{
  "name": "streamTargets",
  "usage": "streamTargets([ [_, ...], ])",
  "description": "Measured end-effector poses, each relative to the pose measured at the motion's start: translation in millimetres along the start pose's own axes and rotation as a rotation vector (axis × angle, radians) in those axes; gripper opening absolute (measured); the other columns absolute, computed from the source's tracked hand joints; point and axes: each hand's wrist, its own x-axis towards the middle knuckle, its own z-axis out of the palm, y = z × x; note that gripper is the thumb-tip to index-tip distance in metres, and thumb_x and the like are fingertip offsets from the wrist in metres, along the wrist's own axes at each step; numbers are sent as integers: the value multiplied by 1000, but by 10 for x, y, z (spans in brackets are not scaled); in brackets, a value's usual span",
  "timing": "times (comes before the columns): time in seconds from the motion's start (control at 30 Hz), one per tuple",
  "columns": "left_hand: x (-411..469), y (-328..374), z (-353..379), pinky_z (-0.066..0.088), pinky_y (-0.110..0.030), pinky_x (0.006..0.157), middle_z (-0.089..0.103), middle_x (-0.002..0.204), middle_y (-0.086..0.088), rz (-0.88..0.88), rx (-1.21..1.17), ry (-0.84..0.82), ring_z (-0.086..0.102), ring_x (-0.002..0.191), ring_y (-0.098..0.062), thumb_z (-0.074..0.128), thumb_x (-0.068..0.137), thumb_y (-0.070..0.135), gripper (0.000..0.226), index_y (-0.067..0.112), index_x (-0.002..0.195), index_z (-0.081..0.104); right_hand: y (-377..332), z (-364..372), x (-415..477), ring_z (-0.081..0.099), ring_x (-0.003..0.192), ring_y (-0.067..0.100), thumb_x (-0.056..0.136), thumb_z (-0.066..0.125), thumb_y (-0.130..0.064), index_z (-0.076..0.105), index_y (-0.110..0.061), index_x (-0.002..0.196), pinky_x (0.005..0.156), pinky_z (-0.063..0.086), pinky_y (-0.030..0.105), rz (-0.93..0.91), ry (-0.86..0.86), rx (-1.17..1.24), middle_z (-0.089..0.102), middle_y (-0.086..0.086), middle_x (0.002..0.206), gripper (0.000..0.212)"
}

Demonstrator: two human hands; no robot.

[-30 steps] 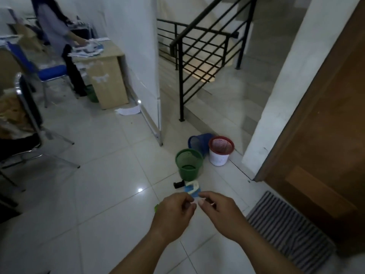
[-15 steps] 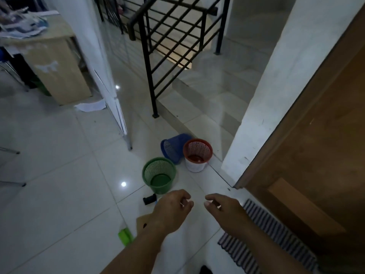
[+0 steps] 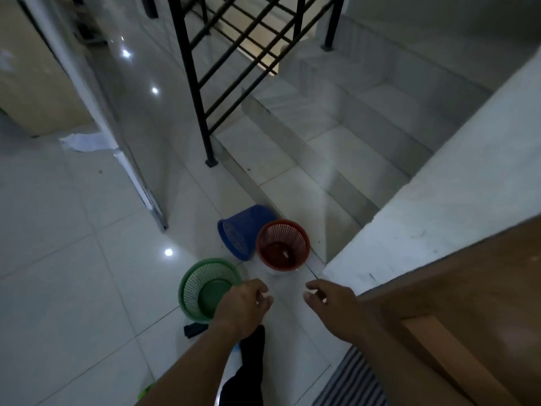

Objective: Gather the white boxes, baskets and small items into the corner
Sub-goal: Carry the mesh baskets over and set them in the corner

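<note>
Surrounding green basket [image 3: 205, 291], black object [image 3: 194, 329], stair railing [image 3: 193, 92], wooden door [image 3: 468, 288]

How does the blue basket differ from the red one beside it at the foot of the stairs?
The blue basket lies tipped on its side; the red basket stands upright. The red basket has a small white scrap inside; the blue basket shows none. Both are round mesh baskets, side by side on the floor.
</note>
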Motion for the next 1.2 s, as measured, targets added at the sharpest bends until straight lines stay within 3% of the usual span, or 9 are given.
streamTargets([
  [0.13, 754, -103, -146, 49, -26, 78, 69, 98, 0, -32, 108, -105, 63, 91, -17, 63, 90, 39, 27, 21, 111, 65, -47, -228, 722, 59, 93, 11, 93, 55, -50, 60, -31, 127, 81, 45, 25, 99, -24, -46, 65, -6, 107, 39],
  [0.23, 1268, -177, -195, 50, -30, 79, 68, 103, -3, -49, 203, -180, 63, 95, -21, 59, 91, 41, 30, 21, 114, 62, -41, -304, 1244, 60, 95, 13, 93, 56, -49, 60, -29, 128, 82, 43, 24, 116, -40, -82, 62, -9, 100, 40],
  [0.43, 2122, -396, -9, 47, -36, 94, 61, 124, 0, -178, 227, -253, 58, 111, -21, 54, 93, 47, 38, 28, 126, 54, 100, -285, 2428, 60, 107, 24, 97, 52, -39, 60, -19, 126, 91, 49, 35, 95, -172, -243, 65, 6, 119, 36],
  [0.6, 2756, -672, 490, 44, -38, 99, 59, 130, 0, -277, 180, -245, 54, 119, -24, 55, 92, 49, 40, 32, 128, 55, 436, -61, 3412, 58, 101, 23, 96, 50, -37, 61, -17, 118, 80, 43, 29, 71, -305, -349, 64, 7, 117, 32],
  [0.67, 3016, -866, 794, 41, -40, 103, 57, 133, -2, -322, 190, -252, 51, 122, -26, 52, 92, 50, 42, 30, 128, 55, 640, 81, 3784, 58, 105, 23, 96, 51, -37, 60, -18, 124, 83, 44, 30, 77, -315, -351, 62, 6, 122, 36],
  [0.83, 3467, -1388, 1592, 43, -47, 102, 45, 146, 5, -353, 92, -347, 49, 123, -30, 51, 91, 49, 53, 34, 140, 37, 1308, 402, 4540, 45, 124, 35, 97, 48, -39, 46, -21, 140, 102, 44, 46, 159, -305, -467, 39, 8, 145, 47],
  [1.0, 3769, -1756, 2092, 27, -53, 114, 7, 163, 6, -367, 111, -410, 24, 143, -37, 54, 89, 50, 74, 34, 152, 18, 1842, 634, 4939, 13, 145, 46, 98, 48, -35, 15, -36, 154, 114, 28, 57, 211, -431, -485, -8, -4, 164, 64],
  [1.1, 3845, -1881, 2247, 28, -50, 116, 13, 162, 2, -384, -20, -357, 24, 144, -34, 59, 88, 50, 76, 30, 152, 23, 2009, 752, 5031, 14, 146, 44, 99, 50, -31, 7, -39, 155, 115, 29, 56, 182, -500, -419, -22, -4, 162, 71],
  [1.2, 3841, -1847, 2313, 35, -49, 112, 27, 158, 1, -460, -229, -246, 32, 141, -28, 64, 86, 50, 74, 31, 149, 31, 2071, 824, 5007, 28, 143, 35, 96, 56, -26, 19, -31, 155, 113, 35, 46, 138, -424, -292, -17, -3, 163, 70],
])
